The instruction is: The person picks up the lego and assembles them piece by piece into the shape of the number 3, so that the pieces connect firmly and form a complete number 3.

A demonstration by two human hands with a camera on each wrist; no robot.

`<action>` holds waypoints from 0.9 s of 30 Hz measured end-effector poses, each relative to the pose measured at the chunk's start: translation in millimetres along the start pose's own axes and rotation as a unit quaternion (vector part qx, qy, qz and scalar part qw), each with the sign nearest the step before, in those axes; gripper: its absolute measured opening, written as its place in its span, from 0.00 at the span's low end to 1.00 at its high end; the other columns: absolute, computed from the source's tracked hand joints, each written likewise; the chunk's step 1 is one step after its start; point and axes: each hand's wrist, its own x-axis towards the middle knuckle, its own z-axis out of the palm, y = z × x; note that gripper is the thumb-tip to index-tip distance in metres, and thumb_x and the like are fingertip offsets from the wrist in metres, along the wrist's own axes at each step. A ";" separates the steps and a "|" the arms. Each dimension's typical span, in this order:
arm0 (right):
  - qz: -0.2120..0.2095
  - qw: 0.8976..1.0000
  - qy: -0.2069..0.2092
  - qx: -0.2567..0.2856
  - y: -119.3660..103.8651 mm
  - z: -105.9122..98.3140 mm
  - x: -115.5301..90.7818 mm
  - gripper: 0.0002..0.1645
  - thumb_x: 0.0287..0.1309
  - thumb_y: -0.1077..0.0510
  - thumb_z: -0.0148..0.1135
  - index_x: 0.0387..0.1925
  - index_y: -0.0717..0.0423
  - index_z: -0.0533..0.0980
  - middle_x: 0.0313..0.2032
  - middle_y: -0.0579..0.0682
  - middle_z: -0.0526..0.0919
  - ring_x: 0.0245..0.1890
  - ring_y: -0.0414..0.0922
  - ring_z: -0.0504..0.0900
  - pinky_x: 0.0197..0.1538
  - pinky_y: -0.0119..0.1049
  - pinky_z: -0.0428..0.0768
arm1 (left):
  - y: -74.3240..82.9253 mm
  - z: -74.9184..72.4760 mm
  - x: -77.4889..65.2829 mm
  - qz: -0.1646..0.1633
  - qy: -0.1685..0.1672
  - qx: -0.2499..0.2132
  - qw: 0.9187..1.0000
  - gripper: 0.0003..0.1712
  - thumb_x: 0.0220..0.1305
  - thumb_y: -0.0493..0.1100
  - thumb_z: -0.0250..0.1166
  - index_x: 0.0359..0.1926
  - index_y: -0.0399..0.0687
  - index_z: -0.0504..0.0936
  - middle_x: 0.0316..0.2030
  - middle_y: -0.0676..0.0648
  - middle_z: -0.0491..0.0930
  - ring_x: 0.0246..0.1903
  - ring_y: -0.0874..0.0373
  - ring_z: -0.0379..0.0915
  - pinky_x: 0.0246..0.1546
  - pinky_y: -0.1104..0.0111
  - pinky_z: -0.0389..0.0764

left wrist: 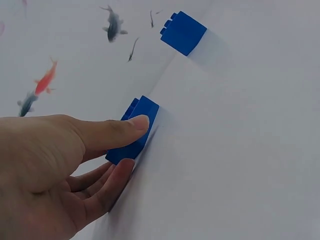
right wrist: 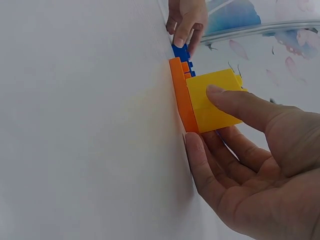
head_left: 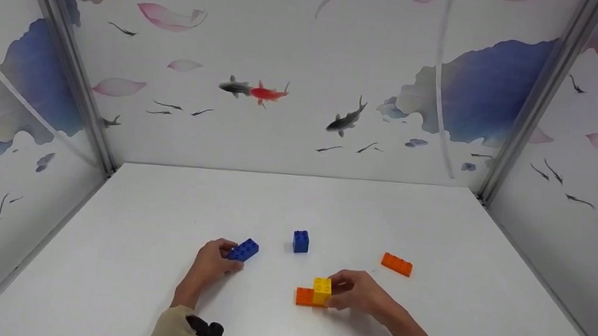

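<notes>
My left hand (head_left: 213, 261) pinches a long blue brick (head_left: 245, 250) between thumb and fingers at the left of the table. Its studs face up in the head view, and the left wrist view shows the thumb across the brick's side (left wrist: 142, 110). With thumb and fingers my right hand (head_left: 361, 292) holds a yellow block (head_left: 322, 291). This yellow block stands on the right end of a flat orange brick (head_left: 304, 296), whose left studs stay bare. In the right wrist view a fingertip lies right at the end of the orange brick (right wrist: 182, 97).
A squarish blue block (head_left: 300, 242) stands on the white table (head_left: 164, 199) beyond and between the hands. Farther right lies a second flat orange brick (head_left: 396, 264). Printed wall panels (head_left: 290, 145) with metal corner posts enclose the table's back and sides.
</notes>
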 end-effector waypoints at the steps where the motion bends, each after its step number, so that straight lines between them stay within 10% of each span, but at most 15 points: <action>1: 0.001 1.000 0.002 0.000 0.1 0.2 0.0 0.26 0.51 0.57 0.77 0.53 0.53 0.80 0.49 0.50 0.85 0.42 0.44 0.82 0.49 0.38 0.86 | 0.0 0.3 -0.1 0.001 0.001 0.000 1.000 0.29 0.57 0.37 0.74 0.59 0.36 0.78 0.50 0.38 0.81 0.48 0.49 0.76 0.54 0.56 0.80; 10: -0.014 1.000 0.008 -0.010 -0.3 0.6 -2.1 0.25 0.50 0.57 0.77 0.52 0.51 0.81 0.49 0.49 0.85 0.45 0.44 0.81 0.52 0.40 0.86 | 4.6 -3.4 -2.0 0.000 -0.017 -0.041 0.999 0.27 0.62 0.38 0.70 0.61 0.36 0.77 0.52 0.38 0.79 0.46 0.52 0.77 0.42 0.66 0.86; 27: -0.008 1.000 -0.001 -0.006 1.4 -0.4 0.1 0.25 0.51 0.56 0.77 0.52 0.52 0.80 0.49 0.49 0.85 0.44 0.44 0.81 0.51 0.39 0.86 | 50.2 -8.6 -12.5 0.070 -0.031 -0.090 0.993 0.27 0.65 0.42 0.68 0.63 0.40 0.77 0.55 0.36 0.79 0.48 0.50 0.82 0.49 0.62 0.86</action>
